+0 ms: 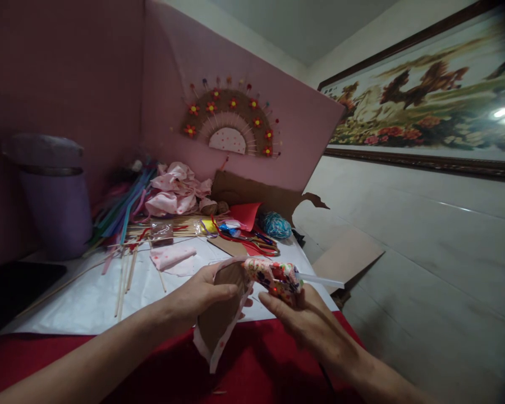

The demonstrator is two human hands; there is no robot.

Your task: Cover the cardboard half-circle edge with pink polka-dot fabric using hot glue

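My left hand [212, 289] grips a curved piece of brown cardboard [225, 306] edged with pink dotted cloth, thumb on its near face and fingertips showing past its far edge. The piece is tilted, with its pointed lower end hanging over the red cloth. In my right hand [298, 317] is a flower-patterned hot glue gun [273, 276], a small red light lit on its side. A pale glue stick [320, 279] pokes out of its back end. The front of the gun meets the upper edge of the cardboard; its tip is hidden there.
On the white sheet [88, 294] lie wooden sticks [122, 280], a pink cloth scrap [172, 258], scissors [267, 247] and blue yarn [276, 224]. Crumpled pink cloth [177, 188] and a purple bin [59, 207] stand behind. A decorated fan shape [227, 140] is on the pink board.
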